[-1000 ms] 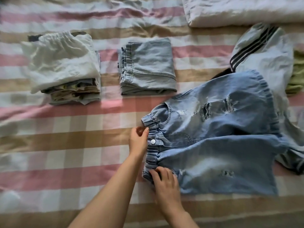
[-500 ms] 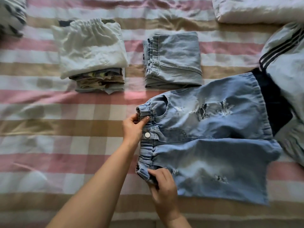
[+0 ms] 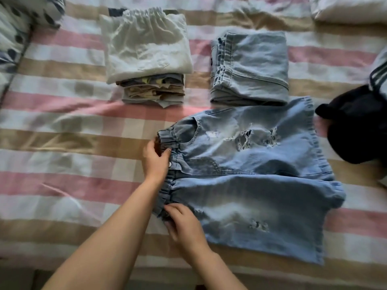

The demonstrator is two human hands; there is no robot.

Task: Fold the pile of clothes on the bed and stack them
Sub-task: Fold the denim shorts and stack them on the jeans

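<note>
Ripped blue denim shorts [image 3: 251,174] lie spread flat. Just beyond them sit folded jeans [image 3: 251,65]; farther left, a white-topped stack [image 3: 146,59].

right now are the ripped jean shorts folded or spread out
Spread out: the shorts lie flat on the bed, legs side by side, left hand and right hand holding the waistband.

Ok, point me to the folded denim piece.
In the head view the folded denim piece sits upper centre-right, right of the white-topped stack and just beyond the ripped denim shorts.
</note>
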